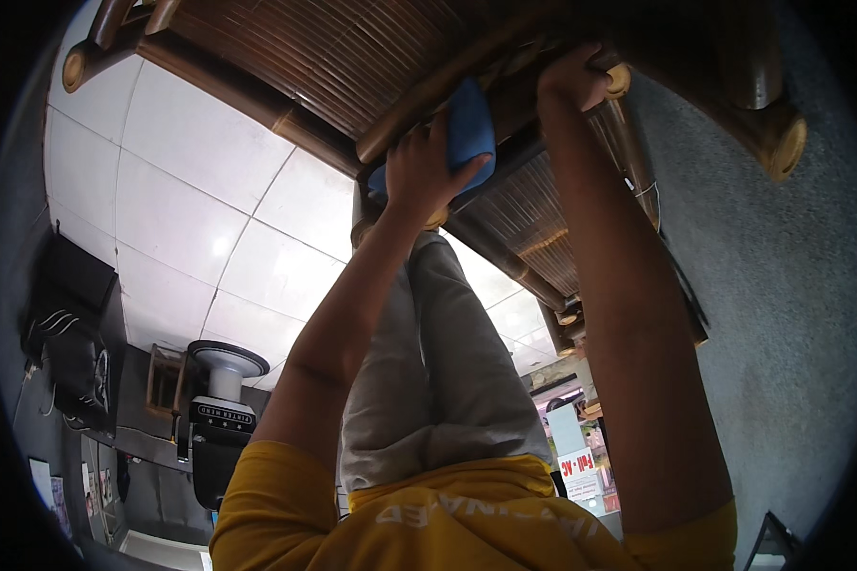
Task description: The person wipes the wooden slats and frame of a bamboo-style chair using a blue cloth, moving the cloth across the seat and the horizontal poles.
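My left hand (423,168) presses a folded blue cloth (469,128) against the dark bamboo frame of a piece of furniture, with the thumb over the cloth's near edge. At the upper right, my right hand (577,77) is closed around part of the same bamboo furniture (428,107), beside the light cut end of a pole (618,81). Slatted bamboo panels lie on both sides of the frame between the hands. Shadow hides some fingers of the right hand.
White floor tiles (186,171) spread to the left, with a barber chair (221,421) on a round base at the lower left. A small wooden stool (164,382) stands near it. A rough grey wall (743,271) rises on the right. Another thick pole end (787,148) juts out at the upper right.
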Motion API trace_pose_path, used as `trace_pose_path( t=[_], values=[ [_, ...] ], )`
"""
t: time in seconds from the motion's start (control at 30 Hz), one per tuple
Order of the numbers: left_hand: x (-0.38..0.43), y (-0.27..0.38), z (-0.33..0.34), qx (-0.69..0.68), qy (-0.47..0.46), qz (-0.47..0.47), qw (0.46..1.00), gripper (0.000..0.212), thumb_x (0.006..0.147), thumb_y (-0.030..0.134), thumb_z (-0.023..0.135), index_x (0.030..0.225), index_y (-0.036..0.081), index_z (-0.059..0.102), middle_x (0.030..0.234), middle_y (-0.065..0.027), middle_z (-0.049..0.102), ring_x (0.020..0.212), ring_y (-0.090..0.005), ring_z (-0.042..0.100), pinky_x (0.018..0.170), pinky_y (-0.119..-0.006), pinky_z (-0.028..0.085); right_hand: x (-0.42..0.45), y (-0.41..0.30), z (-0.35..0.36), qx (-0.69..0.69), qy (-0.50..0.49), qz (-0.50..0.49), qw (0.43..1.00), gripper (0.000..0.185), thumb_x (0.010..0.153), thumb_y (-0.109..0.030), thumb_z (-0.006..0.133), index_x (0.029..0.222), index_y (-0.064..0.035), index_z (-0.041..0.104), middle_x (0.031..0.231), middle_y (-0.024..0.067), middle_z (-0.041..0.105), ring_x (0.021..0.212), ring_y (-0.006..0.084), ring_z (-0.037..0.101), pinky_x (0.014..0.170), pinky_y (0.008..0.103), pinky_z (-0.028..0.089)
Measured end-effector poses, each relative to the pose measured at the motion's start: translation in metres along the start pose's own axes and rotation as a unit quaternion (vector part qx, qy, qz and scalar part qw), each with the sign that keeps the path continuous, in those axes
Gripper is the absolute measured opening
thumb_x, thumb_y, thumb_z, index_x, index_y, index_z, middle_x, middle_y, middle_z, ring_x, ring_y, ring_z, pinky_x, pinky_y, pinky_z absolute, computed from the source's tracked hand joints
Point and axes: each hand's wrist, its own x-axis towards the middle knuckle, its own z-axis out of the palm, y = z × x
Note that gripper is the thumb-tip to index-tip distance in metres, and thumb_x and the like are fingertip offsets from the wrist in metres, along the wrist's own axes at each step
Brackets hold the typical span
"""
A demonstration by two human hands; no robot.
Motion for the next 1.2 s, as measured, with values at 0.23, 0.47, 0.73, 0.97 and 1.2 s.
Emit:
trace_pose_path(
  t=[0.23, 0.47, 0.73, 0.97, 1.2],
  values=[
    [0.008, 0.001, -0.012, -0.087, -0.046, -0.029, 0.995, 0.082, 0.074, 0.065, 0.059, 0.128, 0.005, 0.046, 0.109, -0.0239, 0.060, 0.099, -0.0359, 0.061, 0.083, -0.044, 0.050, -0.001, 0.000, -0.002, 0.001, -0.012, 0.002, 1.000, 0.070, 0.088, -0.054, 0.041, 0.105, 0.0135, 0.042, 0.104, 0.0348, 0.055, 0.098, 0.0437, 0.058, 0.083, 0.0473, 0.049],
    [0.025, -0.015, -0.008, -0.142, -0.150, -0.030, 0.978, 0.088, 0.074, 0.066, 0.060, 0.134, 0.005, 0.041, 0.121, -0.0251, 0.054, 0.110, -0.0352, 0.056, 0.092, -0.043, 0.045, 0.001, 0.003, 0.002, -0.006, 0.008, -0.003, 1.000, 0.070, 0.087, -0.054, 0.042, 0.105, 0.0134, 0.042, 0.103, 0.0336, 0.055, 0.096, 0.0434, 0.059, 0.082, 0.0479, 0.049],
    [0.042, -0.035, 0.000, -0.240, -0.222, -0.053, 0.943, 0.091, 0.067, 0.073, 0.059, 0.129, 0.007, 0.048, 0.109, -0.0170, 0.064, 0.094, -0.0320, 0.065, 0.085, -0.039, 0.049, 0.002, 0.002, 0.001, -0.010, 0.003, 0.006, 1.000, 0.072, 0.086, -0.056, 0.043, 0.104, 0.0138, 0.042, 0.100, 0.0328, 0.057, 0.095, 0.0426, 0.059, 0.081, 0.0470, 0.050],
    [0.003, 0.001, -0.006, -0.119, -0.059, -0.098, 0.986, 0.066, 0.083, 0.051, 0.057, 0.124, 0.000, 0.051, 0.112, -0.0208, 0.060, 0.098, -0.0375, 0.060, 0.086, -0.043, 0.047, 0.000, -0.002, -0.001, -0.017, -0.001, 0.023, 1.000, 0.073, 0.086, -0.057, 0.042, 0.105, 0.0143, 0.042, 0.101, 0.0329, 0.056, 0.096, 0.0414, 0.059, 0.082, 0.0462, 0.050],
    [-0.034, 0.007, 0.012, 0.052, 0.131, 0.044, 0.989, 0.047, 0.084, 0.036, 0.058, 0.123, 0.010, 0.054, 0.135, -0.0161, 0.043, 0.118, -0.0330, 0.047, 0.094, -0.046, 0.040, 0.002, -0.002, 0.000, -0.024, 0.006, 0.017, 1.000, 0.075, 0.085, -0.057, 0.042, 0.106, 0.0148, 0.042, 0.102, 0.0340, 0.056, 0.097, 0.0418, 0.059, 0.082, 0.0470, 0.050]
  ],
)
